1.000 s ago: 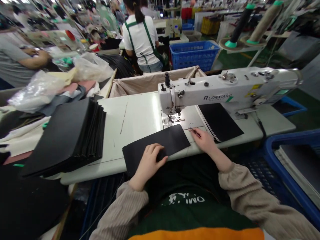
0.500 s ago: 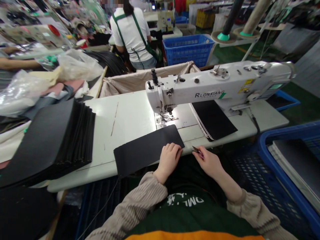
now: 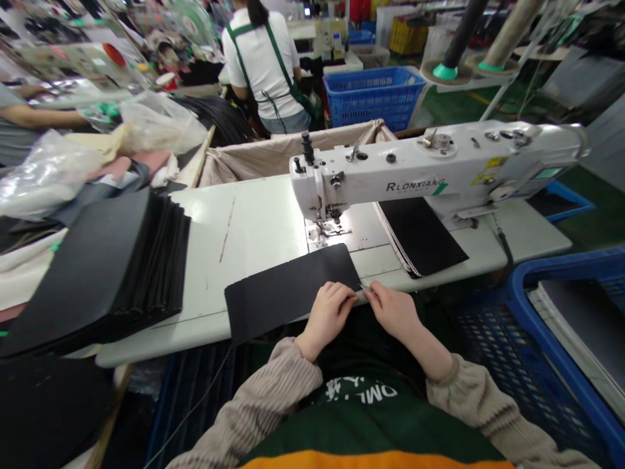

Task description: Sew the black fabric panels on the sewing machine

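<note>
A black rectangular panel (image 3: 286, 286) lies slanted at the table's front edge, its left end hanging slightly over. My left hand (image 3: 327, 319) is closed on the panel's near right corner, thumb against fingers. My right hand (image 3: 396, 314) grips small thread snips (image 3: 362, 286), whose pointed blades reach toward that corner; the fingers hide most of the tool. Just beyond the panel stands a white sewing machine (image 3: 361, 179), its needle area lit. Under the machine's arm rests a stack of black panels with pale edges (image 3: 422, 234).
A tall pile of black panels (image 3: 92, 254) covers the table's left end. Blue crates (image 3: 525, 277) stand low on the right, one holding more panels (image 3: 593, 319). A cloth-lined bin (image 3: 244, 163) is behind the table. Beyond it, a person in a white shirt (image 3: 266, 62) sits facing away.
My right hand has moved left with the snips, bringing the blades up to the panel's right corner beside my left hand. The left hand stays on the panel. The view has shifted slightly.
</note>
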A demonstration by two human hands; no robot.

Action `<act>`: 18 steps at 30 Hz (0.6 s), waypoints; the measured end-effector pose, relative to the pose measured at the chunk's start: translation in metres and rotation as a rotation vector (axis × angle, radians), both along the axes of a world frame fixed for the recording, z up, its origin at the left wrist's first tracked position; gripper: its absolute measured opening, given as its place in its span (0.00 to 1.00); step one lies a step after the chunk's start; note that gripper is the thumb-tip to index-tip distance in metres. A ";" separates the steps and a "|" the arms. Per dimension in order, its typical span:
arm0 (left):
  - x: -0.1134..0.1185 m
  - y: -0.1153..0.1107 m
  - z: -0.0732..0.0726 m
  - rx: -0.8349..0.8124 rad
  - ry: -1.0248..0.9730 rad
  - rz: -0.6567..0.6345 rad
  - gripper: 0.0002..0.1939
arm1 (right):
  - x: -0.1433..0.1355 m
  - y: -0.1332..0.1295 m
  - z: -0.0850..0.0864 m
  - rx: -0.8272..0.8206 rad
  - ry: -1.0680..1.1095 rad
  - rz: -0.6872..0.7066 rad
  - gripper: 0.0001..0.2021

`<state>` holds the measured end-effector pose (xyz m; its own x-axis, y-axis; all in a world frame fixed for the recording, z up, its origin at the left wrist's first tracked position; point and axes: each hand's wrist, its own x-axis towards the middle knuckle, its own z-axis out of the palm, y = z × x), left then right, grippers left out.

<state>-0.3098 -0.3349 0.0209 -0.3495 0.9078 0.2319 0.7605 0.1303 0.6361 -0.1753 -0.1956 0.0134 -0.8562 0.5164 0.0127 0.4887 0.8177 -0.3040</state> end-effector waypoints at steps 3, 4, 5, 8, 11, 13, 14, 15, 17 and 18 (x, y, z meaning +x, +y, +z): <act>-0.019 -0.037 0.012 -0.005 0.028 -0.191 0.10 | 0.003 0.006 0.001 -0.048 0.071 -0.036 0.13; -0.027 -0.055 0.015 -0.020 0.056 -0.212 0.12 | 0.004 0.008 0.002 -0.070 0.109 -0.037 0.13; -0.037 -0.074 0.016 -0.038 0.088 -0.191 0.12 | 0.004 0.010 0.004 -0.090 0.148 -0.026 0.14; -0.065 -0.136 0.013 -0.120 0.182 0.025 0.16 | 0.000 0.012 0.006 -0.119 0.218 0.098 0.15; -0.084 -0.187 0.009 -0.147 0.164 0.158 0.18 | -0.010 0.012 0.006 -0.119 0.197 0.271 0.20; -0.089 -0.208 0.014 -0.099 0.049 0.231 0.14 | -0.020 0.012 0.005 -0.139 0.177 0.352 0.19; -0.089 -0.215 0.019 -0.073 -0.021 0.287 0.12 | -0.025 0.012 0.007 -0.168 0.182 0.379 0.17; -0.088 -0.219 0.027 -0.046 -0.083 0.363 0.11 | -0.030 0.012 0.010 -0.213 0.202 0.390 0.15; -0.086 -0.223 0.046 0.008 -0.173 0.545 0.10 | -0.038 0.014 0.021 -0.336 0.276 0.360 0.11; -0.086 -0.223 0.057 0.041 -0.213 0.631 0.11 | -0.041 0.015 0.029 -0.402 0.317 0.323 0.11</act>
<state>-0.3958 -0.5578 0.0775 -0.8527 0.5062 0.1290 0.4038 0.4820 0.7775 -0.2164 -0.1809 0.0427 -0.9570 0.2478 0.1507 0.0695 0.7004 -0.7103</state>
